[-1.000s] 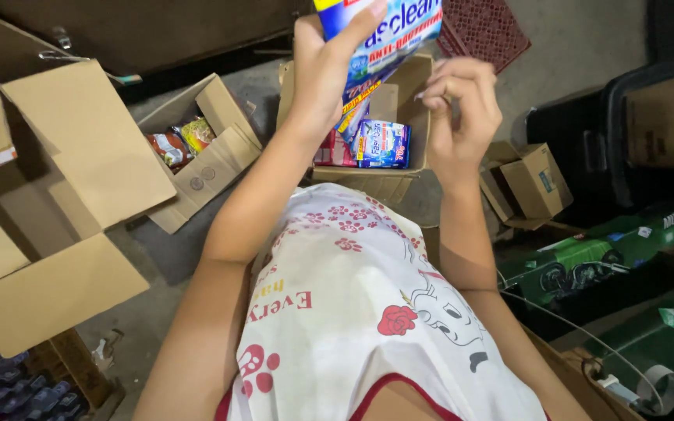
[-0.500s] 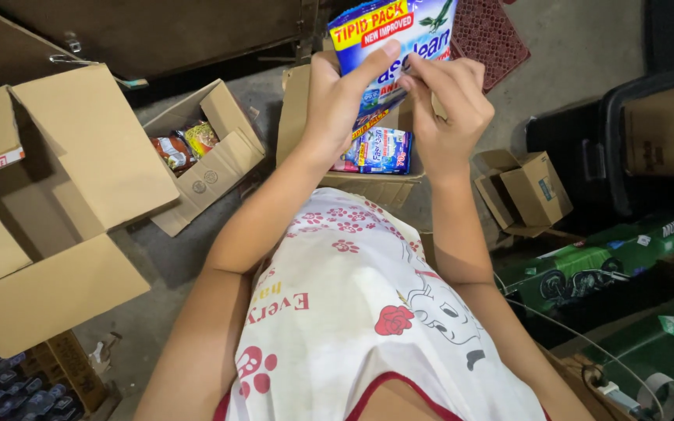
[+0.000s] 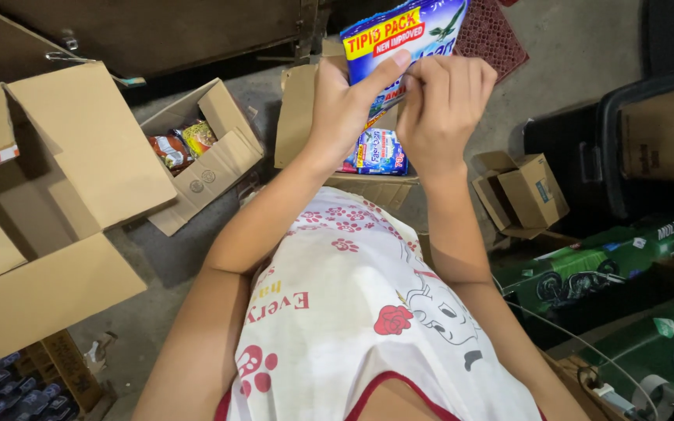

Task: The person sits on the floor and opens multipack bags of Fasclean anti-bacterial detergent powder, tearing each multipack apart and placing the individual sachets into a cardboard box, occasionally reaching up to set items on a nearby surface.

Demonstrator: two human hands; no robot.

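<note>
I hold a blue plastic packet (image 3: 419,31) with a yellow and red label up in front of me, over an open cardboard box (image 3: 299,117). My left hand (image 3: 349,109) grips its lower left edge, thumb pressed on the front. My right hand (image 3: 446,101) pinches the lower edge beside it, fingers curled. More blue packets (image 3: 380,152) lie in the box beneath my hands. The packet's top runs out of view.
A large open carton (image 3: 48,195) stands at the left, a smaller box with snack packs (image 3: 185,144) beside it. A small empty box (image 3: 524,195) sits at the right, next to a dark bin (image 3: 649,140) and green boxes (image 3: 633,257). Bottles (image 3: 9,390) show at bottom left.
My right hand rose from open beside the packet and closed on its lower edge. The packet came lower and closer in view.
</note>
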